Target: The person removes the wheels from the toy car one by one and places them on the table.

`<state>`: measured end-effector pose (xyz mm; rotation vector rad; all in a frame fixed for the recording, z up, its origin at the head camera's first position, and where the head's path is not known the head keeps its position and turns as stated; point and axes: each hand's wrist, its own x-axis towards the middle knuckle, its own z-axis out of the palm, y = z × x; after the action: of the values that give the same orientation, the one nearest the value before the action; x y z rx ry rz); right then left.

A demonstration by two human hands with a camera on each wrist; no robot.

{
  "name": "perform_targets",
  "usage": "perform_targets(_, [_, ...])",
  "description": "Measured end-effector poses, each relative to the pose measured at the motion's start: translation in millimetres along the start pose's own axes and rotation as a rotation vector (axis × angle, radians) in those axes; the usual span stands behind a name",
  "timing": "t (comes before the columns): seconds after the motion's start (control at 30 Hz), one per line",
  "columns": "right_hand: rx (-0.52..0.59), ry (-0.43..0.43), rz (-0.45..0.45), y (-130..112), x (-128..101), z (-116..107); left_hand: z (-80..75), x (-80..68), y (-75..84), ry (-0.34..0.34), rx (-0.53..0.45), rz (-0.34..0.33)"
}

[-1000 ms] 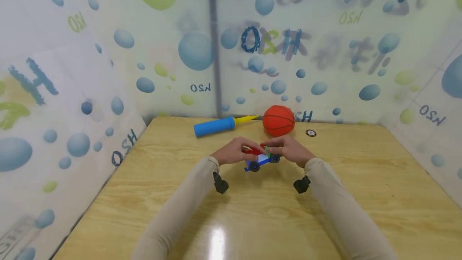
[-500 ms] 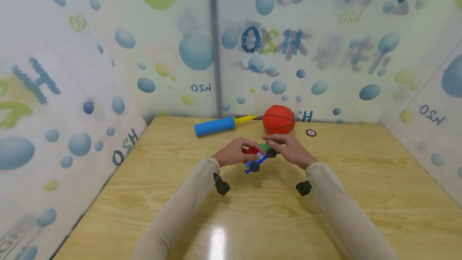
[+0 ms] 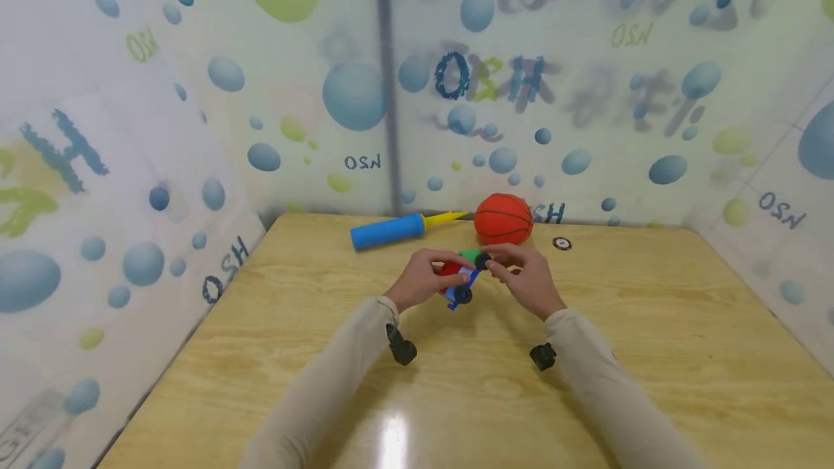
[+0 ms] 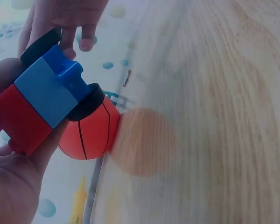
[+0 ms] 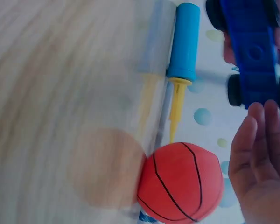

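Toy car [image 3: 472,279] between LH [image 3: 420,279] and RH [image 3: 529,277], held off wood tbl [image 3: 651,353], tilted, underside facing R wrist cam. LH grips it round red block [image 4: 21,119], next to lt-blue block [image 4: 45,91]. RH at other end: fingertips [image 5: 256,113] touch chassis [image 5: 256,70], fingers near-straight; thumb hard to make out, can't tell if pinching. Green block [image 3: 470,255] part. hidden by fingers, head view. Chassis cut off at top, R wrist view. Red ball [image 3: 503,219] beyond hands; blue pump [image 3: 387,231] w/ yellow nozzle [image 3: 445,219] to its L; sm. round disc [image 3: 562,243] to its R, marking too small to read. Patterned wall [image 3: 306,93] behind.
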<state>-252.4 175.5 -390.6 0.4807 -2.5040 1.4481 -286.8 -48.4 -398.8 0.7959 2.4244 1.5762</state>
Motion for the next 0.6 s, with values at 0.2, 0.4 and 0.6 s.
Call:
perform_targets(0.2, [0.169,-0.07,-0.002,-3,2,6,0.5,-4.4,2.7,0.019,-0.044,-0.024])
perform_targets(0.4, [0.196,-0.093,0.004,-6,4,9,4.0,-4.9,3.4,0.044,-0.085,-0.044])
perform_targets(0.6, [0.188,-0.097,0.021,-6,6,14,9.2,-5.7,4.4,0.131,-0.033,-0.015])
